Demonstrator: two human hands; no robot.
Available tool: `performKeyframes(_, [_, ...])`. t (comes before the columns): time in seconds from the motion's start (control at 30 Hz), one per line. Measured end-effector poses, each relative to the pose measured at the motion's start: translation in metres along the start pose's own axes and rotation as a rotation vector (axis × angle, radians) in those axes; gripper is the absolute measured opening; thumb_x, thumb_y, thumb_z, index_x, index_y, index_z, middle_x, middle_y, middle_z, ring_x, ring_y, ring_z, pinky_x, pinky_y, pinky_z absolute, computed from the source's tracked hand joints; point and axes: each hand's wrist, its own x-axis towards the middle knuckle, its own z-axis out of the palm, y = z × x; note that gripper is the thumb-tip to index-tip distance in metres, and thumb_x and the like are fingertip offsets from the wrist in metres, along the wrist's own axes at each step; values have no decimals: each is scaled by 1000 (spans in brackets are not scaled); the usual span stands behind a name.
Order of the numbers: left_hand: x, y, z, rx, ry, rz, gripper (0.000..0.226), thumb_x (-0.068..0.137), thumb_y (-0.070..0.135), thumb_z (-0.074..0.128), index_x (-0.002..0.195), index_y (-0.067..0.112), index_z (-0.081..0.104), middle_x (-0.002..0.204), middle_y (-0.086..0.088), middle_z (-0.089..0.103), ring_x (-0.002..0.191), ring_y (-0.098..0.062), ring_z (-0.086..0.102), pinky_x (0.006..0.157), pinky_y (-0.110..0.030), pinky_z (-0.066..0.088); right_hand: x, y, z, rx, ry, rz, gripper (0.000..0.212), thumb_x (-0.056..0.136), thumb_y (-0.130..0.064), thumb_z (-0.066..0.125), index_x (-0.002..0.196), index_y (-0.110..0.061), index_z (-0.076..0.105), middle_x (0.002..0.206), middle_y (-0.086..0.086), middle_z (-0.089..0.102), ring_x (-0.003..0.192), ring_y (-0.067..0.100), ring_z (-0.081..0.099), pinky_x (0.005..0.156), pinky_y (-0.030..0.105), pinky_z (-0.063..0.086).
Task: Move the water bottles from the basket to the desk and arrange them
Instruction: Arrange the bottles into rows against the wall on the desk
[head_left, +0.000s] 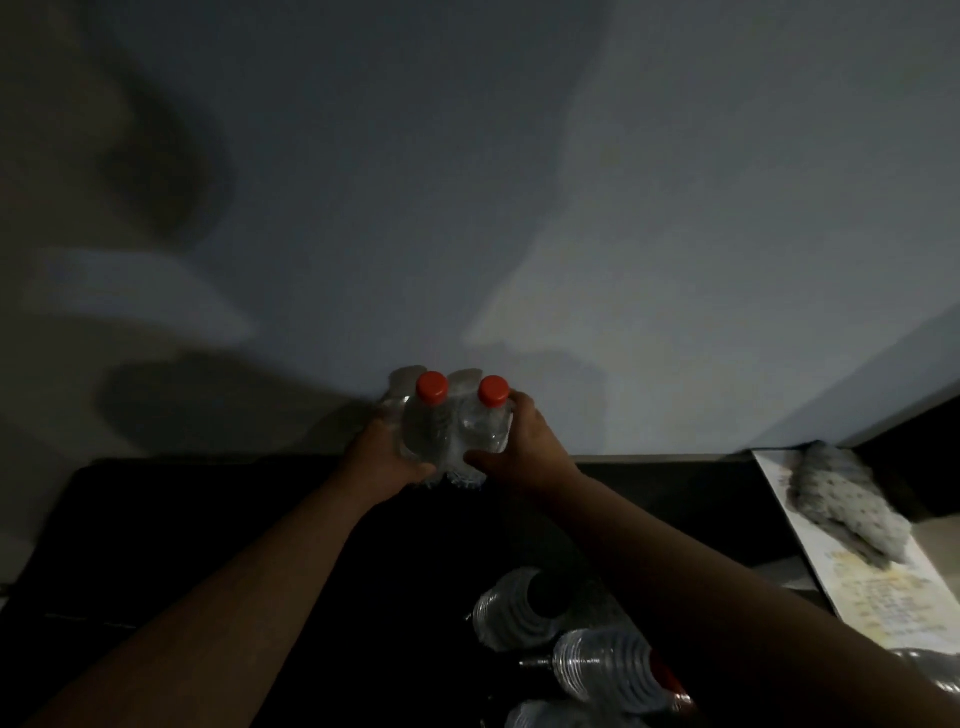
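Note:
Two clear water bottles with red caps stand upright side by side at the far edge of the dark desk (208, 519), against the wall. My left hand (387, 452) grips the left bottle (428, 426) and my right hand (524, 441) grips the right bottle (485, 423). The two bottles touch each other. Nearer to me, at the lower right, several more clear bottles (602, 665) lie on their sides, partly under my right forearm. The basket itself cannot be made out in the dim light.
A pale grey wall (467, 182) rises directly behind the desk. At the right lies a white printed sheet or board (883, 597) with a grey speckled cloth (841, 499) on it. The scene is dark.

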Motion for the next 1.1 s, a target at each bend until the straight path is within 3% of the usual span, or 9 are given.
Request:
performKeyframes(0.13, [-25,2,-18,74,-157,42,36,71,17,76,102,30,63,98,7,73,93,-8,68,91,-38,54,-24,-10,-22,-372,-93,-18,70,87,-31,69,144,-15,33,144,10,43,130,25,45,105,36,38])
performKeyframes(0.23, [-52,15,-26,78,-189,87,21,79,9,73,85,28,65,73,18,71,71,5,63,71,-21,52,-54,-11,-49,-504,-80,-61,47,93,-26,60,137,-18,46,135,8,55,121,24,54,100,37,45])
performKeyframes(0.33, [-87,29,-28,15,-141,108,23,72,29,76,93,29,65,82,12,70,83,-6,66,81,-27,51,-101,-10,-73,-510,-31,-169,32,93,-22,57,125,-17,59,123,6,64,111,23,61,94,35,48])
performKeyframes(0.43, [-138,49,-26,-74,-53,167,21,81,19,74,89,34,62,85,8,68,75,5,63,80,-25,48,-149,-7,-88,-468,6,-241,23,92,-20,58,113,-16,64,109,5,69,97,22,65,85,40,53])
performKeyframes(0.57, [-215,78,-3,-129,36,262,12,72,31,64,85,34,65,84,14,71,74,6,64,71,-10,48,-206,12,-93,-380,92,-264,20,90,-18,61,108,-14,68,102,4,71,91,20,67,81,40,54])
performKeyframes(0.73, [-285,90,43,-162,34,281,13,75,28,64,86,35,66,88,14,70,82,3,66,73,-8,48,-261,40,-96,-299,175,-295,18,90,-16,63,106,-11,68,101,4,69,93,19,64,81,35,52])
performKeyframes(0.93, [-323,105,85,-95,74,309,31,85,8,70,84,39,63,86,9,69,87,3,65,71,-6,47,-318,80,-111,-334,53,-324,15,89,-25,58,99,-17,66,95,-2,64,86,12,62,73,37,54])
performKeyframes(1.1, [-315,117,107,-21,136,390,27,83,12,71,88,38,66,93,14,66,87,-2,63,77,-15,48,-339,102,-120,-416,-22,-357,23,88,-44,55,100,-29,67,95,-9,65,85,5,62,71,30,54])
